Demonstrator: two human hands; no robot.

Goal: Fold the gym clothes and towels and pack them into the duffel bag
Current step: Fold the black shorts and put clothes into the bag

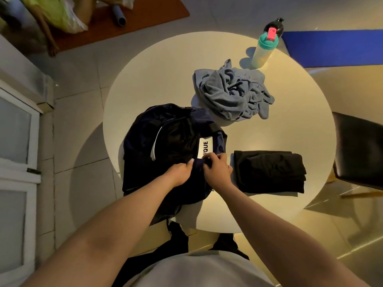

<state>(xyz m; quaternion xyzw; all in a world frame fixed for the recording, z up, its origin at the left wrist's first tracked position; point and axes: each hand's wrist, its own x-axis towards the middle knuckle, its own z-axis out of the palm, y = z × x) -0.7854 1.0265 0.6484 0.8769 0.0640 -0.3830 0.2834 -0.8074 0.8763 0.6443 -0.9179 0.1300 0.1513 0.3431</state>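
Note:
A dark navy duffel bag (165, 146) with a white label lies on the near left part of the round white table (157, 75). My left hand (180, 171) and my right hand (217, 169) meet at the bag's near edge, both pinching a fold of its fabric just below the label. To the right of the bag lies a folded black garment (269, 170), flat on the table. Farther back, a crumpled grey-blue towel (234, 90) sits in a heap.
A shaker bottle (264, 49) with a teal lid and pink cap stands at the table's far side. A black chair (358, 150) is at the right edge. A blue mat (335, 48) and an orange mat (145, 13) lie on the floor.

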